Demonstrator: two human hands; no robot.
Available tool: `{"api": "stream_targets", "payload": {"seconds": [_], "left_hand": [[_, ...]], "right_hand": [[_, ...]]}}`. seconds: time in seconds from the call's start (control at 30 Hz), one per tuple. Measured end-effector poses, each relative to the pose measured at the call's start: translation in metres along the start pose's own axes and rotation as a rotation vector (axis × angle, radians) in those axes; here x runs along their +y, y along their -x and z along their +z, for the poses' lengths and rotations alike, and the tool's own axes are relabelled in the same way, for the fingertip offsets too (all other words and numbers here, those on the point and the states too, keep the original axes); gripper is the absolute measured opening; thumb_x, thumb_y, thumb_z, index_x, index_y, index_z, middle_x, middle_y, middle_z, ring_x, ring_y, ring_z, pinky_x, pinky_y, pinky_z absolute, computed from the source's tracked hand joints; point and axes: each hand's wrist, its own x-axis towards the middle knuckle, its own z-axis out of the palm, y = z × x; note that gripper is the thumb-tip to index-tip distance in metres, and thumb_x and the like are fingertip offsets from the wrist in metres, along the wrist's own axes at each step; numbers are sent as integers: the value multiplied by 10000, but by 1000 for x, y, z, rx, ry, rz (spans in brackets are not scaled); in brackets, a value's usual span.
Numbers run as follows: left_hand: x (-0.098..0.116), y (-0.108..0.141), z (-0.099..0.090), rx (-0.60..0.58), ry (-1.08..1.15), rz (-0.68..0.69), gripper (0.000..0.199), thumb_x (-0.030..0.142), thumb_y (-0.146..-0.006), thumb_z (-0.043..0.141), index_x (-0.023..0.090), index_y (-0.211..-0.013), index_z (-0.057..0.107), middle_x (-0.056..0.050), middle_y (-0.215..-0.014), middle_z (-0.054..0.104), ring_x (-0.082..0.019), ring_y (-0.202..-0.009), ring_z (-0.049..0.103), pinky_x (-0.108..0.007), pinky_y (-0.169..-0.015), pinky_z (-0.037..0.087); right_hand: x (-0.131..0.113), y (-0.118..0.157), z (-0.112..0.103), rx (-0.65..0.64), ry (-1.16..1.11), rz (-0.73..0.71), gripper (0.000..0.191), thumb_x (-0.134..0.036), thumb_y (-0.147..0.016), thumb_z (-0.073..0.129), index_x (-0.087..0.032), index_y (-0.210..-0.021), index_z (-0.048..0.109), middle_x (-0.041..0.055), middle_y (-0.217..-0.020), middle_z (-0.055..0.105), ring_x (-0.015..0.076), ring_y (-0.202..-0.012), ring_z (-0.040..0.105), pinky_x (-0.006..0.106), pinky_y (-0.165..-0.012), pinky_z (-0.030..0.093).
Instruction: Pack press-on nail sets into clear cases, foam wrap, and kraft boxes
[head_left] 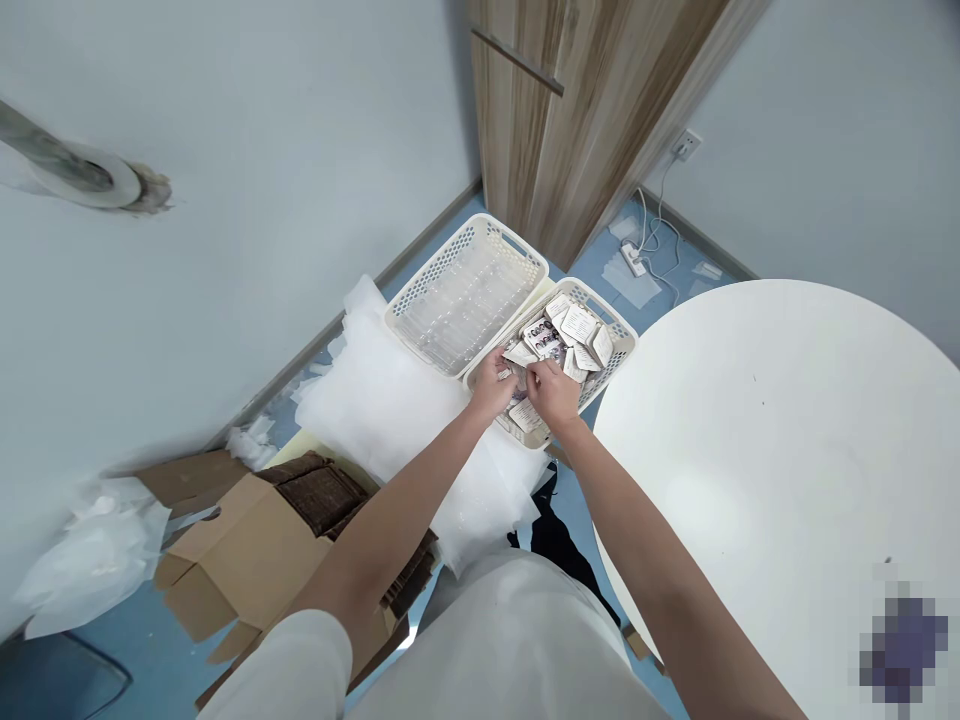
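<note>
Both hands are inside the right white plastic basket (628, 335), over a loose heap of small printed cards or packets (581, 325). My left hand (492, 388) is closed at the basket's left end, its fingertips among the white pieces. Close to its right, my right hand (555, 395) is also closed, thumb and fingers bent down to the heap. What the fingertips pinch is too small and covered to make out. One piece (541, 338) beyond the hands shows rows of dark round shapes; others show printed text.
A second white basket (397, 300) with flat clear plastic pieces adjoins on the left. White foam sheeting (360, 390) lies below the baskets. An open cardboard box (255, 545) is at lower left, a round white table (787, 430) at right. A wooden cabinet (577, 110) and power strip (634, 260) are behind.
</note>
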Motion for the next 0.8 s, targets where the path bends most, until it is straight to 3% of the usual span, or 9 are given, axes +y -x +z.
{"api": "stream_targets", "payload": {"seconds": [0.13, 0.23, 0.3, 0.4, 0.53, 0.7, 0.8], "left_hand": [[2, 14, -7, 40, -17, 108, 434, 161, -698, 546, 189, -1127, 487, -71, -1173, 520, -188, -1060, 492, -304, -856, 409], [9, 30, -10, -80, 91, 134, 197, 299, -761, 516, 159, -891, 566, -41, -890, 610, -154, -875, 561, -302, -810, 432], [15, 45, -11, -134, 178, 101, 225, 375, -748, 535, 157, -797, 560, -10, -763, 596, -128, -754, 566, -288, -753, 455], [24, 71, -10, -156, 249, 69, 278, 426, -686, 599, 157, -749, 562, 12, -713, 581, -108, -692, 553, -269, -707, 472], [31, 104, -7, -186, 230, 69, 288, 424, -652, 639, 146, -717, 598, 5, -709, 599, -108, -676, 551, -267, -686, 478], [38, 141, 1, -213, 222, 120, 276, 404, -661, 645, 137, -730, 633, -14, -717, 627, -120, -675, 564, -283, -689, 481], [41, 164, 11, -228, 190, 159, 285, 407, -672, 637, 132, -744, 645, -27, -722, 638, -128, -673, 569, -289, -681, 484]], "right_hand": [[-10, 21, -16, 88, -420, 104, 197, -364, -821, 402, -205, -819, 518, 9, -748, 564, 123, -636, 544, 250, -621, 407], [-13, 39, -28, 11, -807, 237, 199, -418, -779, 455, -220, -800, 462, -31, -655, 537, 109, -518, 541, 246, -527, 435], [-12, 51, -35, -37, -966, 315, 226, -430, -733, 512, -220, -772, 441, -33, -675, 557, 99, -485, 542, 243, -493, 445], [-8, 72, -48, -102, -1045, 369, 276, -436, -668, 586, -206, -737, 449, -18, -695, 586, 95, -485, 548, 231, -467, 443], [1, 99, -73, -147, -1039, 336, 312, -451, -634, 626, -192, -764, 510, -16, -653, 574, 110, -526, 557, 234, -478, 445], [14, 124, -108, -86, -1080, 218, 360, -458, -651, 624, -205, -901, 564, 16, -830, 610, 117, -606, 577, 293, -619, 473], [21, 137, -125, -53, -1096, 134, 357, -440, -663, 622, -206, -928, 577, 13, -812, 601, 119, -631, 570, 298, -641, 473]]}}
